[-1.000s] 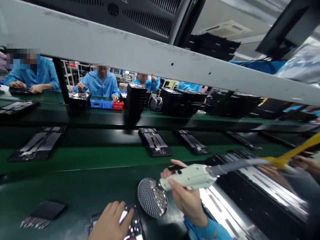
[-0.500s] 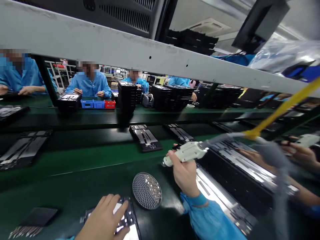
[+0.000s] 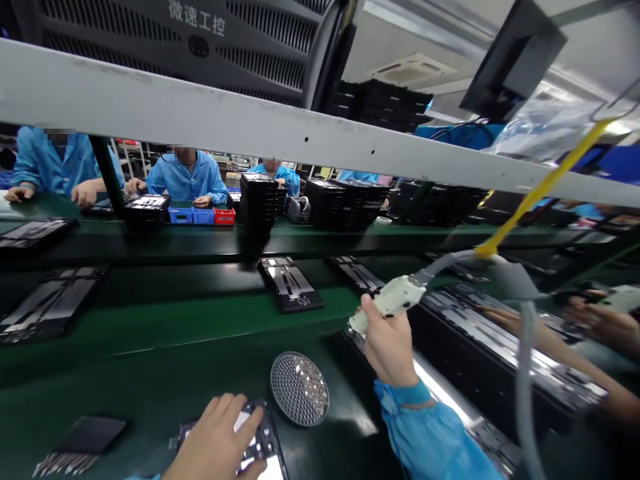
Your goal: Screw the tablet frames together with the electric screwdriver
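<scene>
My right hand point(image 3: 391, 343) is wrapped round a pale electric screwdriver point(image 3: 395, 300), which hangs on a grey cable point(image 3: 526, 360). The tool's front end is over the far end of a long lit panel assembly point(image 3: 453, 397); whether its tip touches cannot be made out. At the bottom, my left hand point(image 3: 220, 437) lies over a black-framed device point(image 3: 270, 437) with silvery parts, fingers spread. Between the hands sits a round dimpled dish point(image 3: 300, 389) with small shiny pieces gathered at its right side.
A dark flat piece with pale strips point(image 3: 87, 440) lies at lower left. Open devices point(image 3: 291, 285) sit along the green line ahead. A grey beam point(image 3: 280, 107) crosses above. Close on the right are a co-worker's arms point(image 3: 565, 353). Across the line stand stacked black trays point(image 3: 259, 207) and blue-sleeved people.
My right hand and the screwdriver have moved right, toward the end of the lit panel assembly. The left hand stays on its device. The whole view has shifted slightly.
</scene>
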The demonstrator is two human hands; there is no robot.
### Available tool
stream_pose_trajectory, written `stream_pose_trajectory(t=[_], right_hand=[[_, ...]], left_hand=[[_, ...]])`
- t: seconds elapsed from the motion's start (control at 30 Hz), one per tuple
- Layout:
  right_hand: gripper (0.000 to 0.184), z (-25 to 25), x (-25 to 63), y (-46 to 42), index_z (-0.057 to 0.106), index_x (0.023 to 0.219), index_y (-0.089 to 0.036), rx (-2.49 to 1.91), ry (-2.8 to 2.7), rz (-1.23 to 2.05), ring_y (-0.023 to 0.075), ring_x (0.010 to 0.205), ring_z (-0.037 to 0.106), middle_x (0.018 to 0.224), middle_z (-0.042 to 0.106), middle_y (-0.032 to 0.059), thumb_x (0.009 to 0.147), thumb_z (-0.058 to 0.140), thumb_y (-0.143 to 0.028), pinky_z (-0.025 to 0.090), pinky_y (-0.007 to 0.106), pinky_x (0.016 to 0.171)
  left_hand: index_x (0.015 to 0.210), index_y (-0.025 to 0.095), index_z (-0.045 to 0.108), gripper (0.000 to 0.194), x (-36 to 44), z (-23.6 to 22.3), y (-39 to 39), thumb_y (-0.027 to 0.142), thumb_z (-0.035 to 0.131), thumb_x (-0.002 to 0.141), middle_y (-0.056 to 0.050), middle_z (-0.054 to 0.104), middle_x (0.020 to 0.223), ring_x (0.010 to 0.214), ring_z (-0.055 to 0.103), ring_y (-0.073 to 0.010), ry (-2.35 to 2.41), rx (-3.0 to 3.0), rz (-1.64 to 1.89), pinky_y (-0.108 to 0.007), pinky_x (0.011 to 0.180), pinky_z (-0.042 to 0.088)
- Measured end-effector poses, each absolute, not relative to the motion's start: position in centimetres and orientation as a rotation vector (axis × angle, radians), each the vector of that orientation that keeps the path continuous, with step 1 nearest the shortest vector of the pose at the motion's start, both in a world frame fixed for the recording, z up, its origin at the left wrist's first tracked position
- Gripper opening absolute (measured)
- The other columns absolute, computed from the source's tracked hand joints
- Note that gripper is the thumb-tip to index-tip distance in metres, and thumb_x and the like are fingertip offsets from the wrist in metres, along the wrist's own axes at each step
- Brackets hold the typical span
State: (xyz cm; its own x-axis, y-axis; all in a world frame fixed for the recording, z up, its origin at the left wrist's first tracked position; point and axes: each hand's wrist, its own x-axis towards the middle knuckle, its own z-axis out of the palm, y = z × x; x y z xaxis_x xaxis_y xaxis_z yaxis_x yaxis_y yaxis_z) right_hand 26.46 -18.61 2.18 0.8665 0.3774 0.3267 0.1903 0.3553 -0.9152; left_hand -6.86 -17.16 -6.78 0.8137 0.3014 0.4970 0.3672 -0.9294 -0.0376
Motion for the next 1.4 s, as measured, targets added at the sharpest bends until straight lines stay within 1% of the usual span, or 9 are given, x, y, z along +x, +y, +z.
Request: stream_pose_trajectory(t=[0.17, 0.23, 0.4, 0.53, 0.7, 0.83, 1.03, 1.23, 1.4], right_hand=[[0.063, 2.6, 25.9, -18.9, 0.060, 0.106, -0.022, -1.212, -0.537, 0.201, 0.0143, 0.080, 0.057, 0.092, 0.060, -0.0017, 0.061, 0.089, -0.055, 0.049, 0.032, 0.076], [0.064, 2.7, 25.4, -19.0, 0.062, 0.106, -0.022, -1.213, -0.537, 0.222, 0.0145, 0.081, 0.058, 0.090, 0.061, -0.0020, 0.060, 0.090, -0.056, 0.049, 0.032, 0.078], [0.057, 2.4, 24.5, -19.5, 0.063, 0.107, -0.023, -1.243, -0.615, 0.275, 0.0156, 0.083, 0.059, 0.091, 0.063, -0.0012, 0.066, 0.088, -0.055, 0.050, 0.037, 0.083], [0.044, 1.5, 24.6, -19.3, 0.063, 0.095, -0.020, -1.270, -0.656, 0.126, 0.0175, 0.087, 0.060, 0.091, 0.064, 0.0014, 0.074, 0.081, -0.053, 0.048, 0.038, 0.086], [0.049, 2.7, 23.4, -19.9, 0.061, 0.102, -0.021, -1.219, -0.664, 0.313, 0.0157, 0.078, 0.060, 0.085, 0.061, -0.0015, 0.069, 0.085, -0.048, 0.049, 0.035, 0.077], [0.041, 4.6, 21.1, -22.0, 0.060, 0.104, -0.026, -1.077, -0.851, 0.394, 0.0177, 0.080, 0.064, 0.083, 0.063, -0.0021, 0.073, 0.081, -0.043, 0.053, 0.040, 0.081], [0.043, 3.7, 19.3, -25.1, 0.060, 0.112, -0.028, -1.101, -0.930, 0.678, 0.0135, 0.059, 0.056, 0.060, 0.058, -0.0071, 0.074, 0.079, -0.030, 0.050, 0.035, 0.065], [0.022, 1.6, 18.7, -27.0, 0.063, 0.094, -0.024, -1.208, -0.858, 0.692, 0.0147, 0.057, 0.056, 0.060, 0.056, -0.0054, 0.077, 0.075, -0.030, 0.055, 0.042, 0.069], [0.018, 1.1, 18.3, -27.4, 0.063, 0.092, -0.023, -1.205, -0.894, 0.694, 0.0157, 0.058, 0.059, 0.061, 0.060, -0.0039, 0.079, 0.074, -0.026, 0.057, 0.043, 0.071]], left_hand=[[0.129, 0.022, 0.062, 0.059, -6.8, -7.5, -17.1, 0.051, 0.078, 0.081, -0.010, 0.071, 0.114, 0.096, 0.066, -0.0269, -0.532, -2.860, -0.729, -0.038, 0.080, 0.058], [0.130, 0.022, 0.062, 0.057, -6.8, -7.7, -17.1, 0.052, 0.076, 0.083, -0.010, 0.071, 0.115, 0.097, 0.066, -0.0267, -0.539, -2.862, -0.720, -0.038, 0.081, 0.058], [0.131, 0.023, 0.062, 0.054, -7.0, -6.8, -17.4, 0.052, 0.073, 0.086, -0.009, 0.072, 0.115, 0.098, 0.067, -0.0268, -0.548, -2.872, -0.708, -0.038, 0.081, 0.058], [0.132, 0.022, 0.061, 0.050, -7.0, -5.6, -17.8, 0.043, 0.070, 0.088, -0.011, 0.070, 0.118, 0.101, 0.067, -0.0284, -0.573, -2.932, -0.689, -0.041, 0.084, 0.059], [0.133, 0.017, 0.060, 0.044, -7.1, -5.0, -18.1, 0.034, 0.060, 0.092, -0.017, 0.067, 0.120, 0.104, 0.065, -0.0318, -0.563, -2.998, -0.614, -0.047, 0.085, 0.058], [0.135, 0.013, 0.060, 0.045, -7.0, -4.6, -18.1, 0.037, 0.053, 0.098, -0.021, 0.064, 0.122, 0.107, 0.063, -0.0350, -0.552, -3.064, -0.557, -0.052, 0.087, 0.057], [0.136, 0.012, 0.061, 0.045, -6.9, -3.8, -18.2, 0.039, 0.050, 0.101, -0.022, 0.062, 0.125, 0.112, 0.061, -0.0363, -0.550, -3.170, -0.497, -0.054, 0.090, 0.056], [0.138, 0.011, 0.059, 0.049, -7.0, -3.5, -18.3, 0.041, 0.048, 0.102, -0.022, 0.060, 0.126, 0.113, 0.060, -0.0371, -0.531, -3.176, -0.460, -0.055, 0.091, 0.056], [0.139, 0.011, 0.059, 0.049, -7.1, -3.4, -18.2, 0.042, 0.048, 0.102, -0.021, 0.060, 0.127, 0.115, 0.059, -0.0371, -0.524, -3.177, -0.454, -0.055, 0.092, 0.055]])
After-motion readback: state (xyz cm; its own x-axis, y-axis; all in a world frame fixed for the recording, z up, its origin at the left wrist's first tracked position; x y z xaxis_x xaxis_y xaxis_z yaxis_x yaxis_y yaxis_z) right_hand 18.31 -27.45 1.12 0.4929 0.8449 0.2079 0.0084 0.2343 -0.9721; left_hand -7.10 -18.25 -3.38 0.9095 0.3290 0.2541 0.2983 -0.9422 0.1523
